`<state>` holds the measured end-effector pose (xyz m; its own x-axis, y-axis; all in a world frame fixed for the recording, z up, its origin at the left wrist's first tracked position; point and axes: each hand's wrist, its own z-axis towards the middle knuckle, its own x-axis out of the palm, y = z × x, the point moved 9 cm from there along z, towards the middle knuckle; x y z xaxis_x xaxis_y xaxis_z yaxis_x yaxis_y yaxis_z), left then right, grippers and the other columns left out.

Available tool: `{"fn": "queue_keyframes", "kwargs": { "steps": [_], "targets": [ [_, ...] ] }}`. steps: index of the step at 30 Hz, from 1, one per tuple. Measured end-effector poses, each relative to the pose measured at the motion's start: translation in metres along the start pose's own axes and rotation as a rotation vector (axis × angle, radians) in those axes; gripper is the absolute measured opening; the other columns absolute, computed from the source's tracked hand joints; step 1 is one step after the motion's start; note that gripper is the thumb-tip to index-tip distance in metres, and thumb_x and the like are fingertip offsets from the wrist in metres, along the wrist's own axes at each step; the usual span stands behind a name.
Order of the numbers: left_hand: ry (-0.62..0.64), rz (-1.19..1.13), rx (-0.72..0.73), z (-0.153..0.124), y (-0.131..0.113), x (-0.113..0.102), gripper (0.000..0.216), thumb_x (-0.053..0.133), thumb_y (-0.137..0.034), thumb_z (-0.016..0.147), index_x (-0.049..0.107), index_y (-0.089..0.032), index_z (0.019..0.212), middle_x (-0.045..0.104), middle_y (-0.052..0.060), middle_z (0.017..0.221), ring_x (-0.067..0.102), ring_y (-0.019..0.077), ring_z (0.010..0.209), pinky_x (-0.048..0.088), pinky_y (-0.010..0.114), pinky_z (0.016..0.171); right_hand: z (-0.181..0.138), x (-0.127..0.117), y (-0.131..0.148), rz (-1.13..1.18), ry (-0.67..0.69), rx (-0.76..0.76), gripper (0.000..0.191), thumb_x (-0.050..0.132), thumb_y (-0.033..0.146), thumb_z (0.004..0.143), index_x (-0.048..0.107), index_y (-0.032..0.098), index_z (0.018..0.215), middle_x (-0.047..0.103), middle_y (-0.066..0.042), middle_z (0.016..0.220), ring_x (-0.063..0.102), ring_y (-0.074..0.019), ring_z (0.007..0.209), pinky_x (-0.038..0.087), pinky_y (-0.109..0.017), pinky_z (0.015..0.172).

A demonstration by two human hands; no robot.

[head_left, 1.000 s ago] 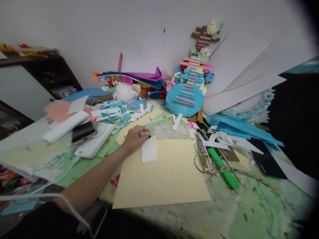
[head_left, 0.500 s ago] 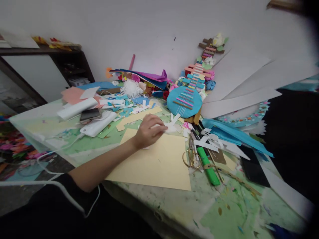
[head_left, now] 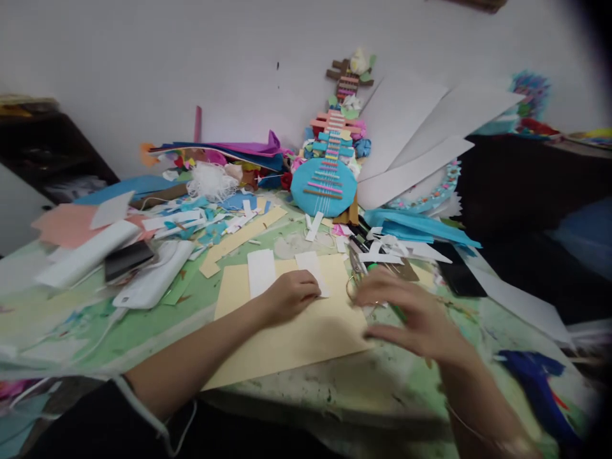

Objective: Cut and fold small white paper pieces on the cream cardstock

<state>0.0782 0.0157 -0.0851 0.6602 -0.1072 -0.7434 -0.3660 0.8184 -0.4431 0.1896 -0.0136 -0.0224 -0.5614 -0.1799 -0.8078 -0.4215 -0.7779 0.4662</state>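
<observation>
My left hand (head_left: 292,296) is over a cream paper sheet (head_left: 287,344), its fingers curled and pinched at the lower end of a white paper strip (head_left: 310,268). Just left of it, another white paper piece (head_left: 261,271) lies on the upper edge of the sheet, partly behind the hand. My right hand (head_left: 414,312) hovers at the sheet's right side, slightly blurred, with thumb and fingers apart and nothing between them. Beneath its fingertips are gold-handled scissors (head_left: 352,285), mostly covered, and a green object that barely shows.
A blue paper lute-shaped model (head_left: 324,188) leans on the wall. Paper scraps, a white power bank (head_left: 155,274), a dark phone (head_left: 128,260) and a white roll (head_left: 88,254) lie left. Blue paper strips (head_left: 421,226), a black flat object (head_left: 461,271) and a blue tool (head_left: 538,389) are right.
My view has swung right. My left hand has come down and closer, onto the cream sheet with the white strip. My right hand has come into view over the scissors.
</observation>
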Motion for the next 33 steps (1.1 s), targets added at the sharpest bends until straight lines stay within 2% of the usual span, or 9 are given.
{"fn": "queue_keyframes", "kwargs": {
  "steps": [3, 5, 8, 13, 15, 18, 21, 27, 33],
  "targets": [
    [-0.143, 0.030, -0.033, -0.003, 0.000, -0.013, 0.016, 0.049, -0.016, 0.086, 0.065, -0.017, 0.083, 0.067, 0.008, 0.083, 0.060, 0.0173, 0.082, 0.048, 0.030, 0.075, 0.021, 0.031, -0.020, -0.053, 0.038, 0.025, 0.054, 0.073, 0.026, 0.071, 0.052, 0.022, 0.120, 0.055, -0.011, 0.119, 0.046, -0.0265, 0.112, 0.041, -0.045, 0.093],
    [-0.211, 0.025, -0.092, -0.008, 0.006, -0.020, 0.015, 0.051, -0.018, 0.085, 0.066, -0.018, 0.082, 0.068, 0.006, 0.080, 0.060, 0.0169, 0.080, 0.048, 0.030, 0.075, 0.032, 0.053, -0.036, -0.080, 0.032, 0.011, 0.041, 0.069, 0.017, 0.073, 0.056, 0.017, 0.111, 0.060, -0.012, 0.112, 0.049, -0.0249, 0.106, 0.042, -0.044, 0.089],
    [-0.170, -0.018, -0.170, -0.016, 0.020, -0.020, 0.014, 0.055, -0.020, 0.083, 0.067, -0.019, 0.079, 0.069, 0.005, 0.078, 0.061, 0.0159, 0.076, 0.049, 0.029, 0.071, 0.033, 0.072, -0.047, -0.082, 0.001, -0.066, 0.012, 0.056, 0.010, 0.081, 0.062, 0.019, 0.087, 0.066, -0.008, 0.096, 0.052, -0.0208, 0.094, 0.043, -0.039, 0.083],
    [-0.023, -0.210, -0.242, -0.018, 0.038, -0.016, 0.012, 0.058, -0.019, 0.078, 0.070, -0.018, 0.075, 0.069, 0.005, 0.076, 0.062, 0.0167, 0.076, 0.050, 0.028, 0.068, 0.019, 0.069, -0.044, 0.010, -0.008, -0.027, 0.018, 0.048, 0.005, 0.083, 0.060, 0.018, 0.085, 0.065, -0.007, 0.087, 0.051, -0.0187, 0.089, 0.045, -0.033, 0.076],
    [-0.026, -0.289, -0.282, -0.017, 0.042, -0.016, 0.011, 0.059, -0.020, 0.077, 0.070, -0.017, 0.076, 0.069, 0.006, 0.076, 0.062, 0.0160, 0.074, 0.050, 0.027, 0.066, 0.019, 0.066, -0.044, 0.013, 0.000, 0.026, 0.015, 0.054, 0.011, 0.082, 0.059, 0.017, 0.094, 0.063, -0.008, 0.091, 0.051, -0.0203, 0.092, 0.046, -0.035, 0.078],
    [-0.057, -0.322, -0.300, -0.015, 0.041, -0.016, 0.011, 0.059, -0.021, 0.078, 0.069, -0.016, 0.077, 0.069, 0.007, 0.079, 0.063, 0.0155, 0.074, 0.050, 0.027, 0.066, 0.022, 0.066, -0.041, -0.025, -0.003, 0.006, 0.029, 0.065, 0.021, 0.077, 0.057, 0.017, 0.105, 0.061, -0.011, 0.102, 0.049, -0.0228, 0.098, 0.045, -0.039, 0.083],
    [-0.019, -0.306, -0.259, -0.015, 0.033, -0.011, 0.011, 0.059, -0.021, 0.078, 0.069, -0.017, 0.077, 0.068, 0.006, 0.078, 0.063, 0.0156, 0.075, 0.050, 0.026, 0.067, 0.024, 0.067, -0.038, -0.030, -0.048, -0.089, 0.012, 0.055, 0.012, 0.084, 0.062, 0.018, 0.091, 0.065, -0.009, 0.093, 0.051, -0.0198, 0.089, 0.045, -0.036, 0.079],
    [0.064, -0.234, -0.166, -0.013, 0.027, -0.009, 0.013, 0.058, -0.021, 0.079, 0.069, -0.020, 0.074, 0.068, 0.004, 0.073, 0.060, 0.0164, 0.076, 0.049, 0.029, 0.069, 0.019, 0.066, -0.041, 0.048, -0.011, -0.074, 0.016, 0.054, 0.008, 0.082, 0.066, 0.018, 0.085, 0.066, -0.008, 0.087, 0.051, -0.0192, 0.086, 0.046, -0.033, 0.074],
    [0.199, -0.231, -0.106, -0.015, 0.025, -0.004, 0.020, 0.053, -0.017, 0.083, 0.072, -0.023, 0.087, 0.067, 0.005, 0.086, 0.059, 0.0163, 0.086, 0.047, 0.031, 0.080, 0.019, 0.071, -0.039, 0.102, 0.064, -0.050, 0.029, 0.046, -0.001, 0.080, 0.065, 0.018, 0.090, 0.065, -0.006, 0.092, 0.051, -0.0187, 0.090, 0.045, -0.034, 0.080]
  ]
}}
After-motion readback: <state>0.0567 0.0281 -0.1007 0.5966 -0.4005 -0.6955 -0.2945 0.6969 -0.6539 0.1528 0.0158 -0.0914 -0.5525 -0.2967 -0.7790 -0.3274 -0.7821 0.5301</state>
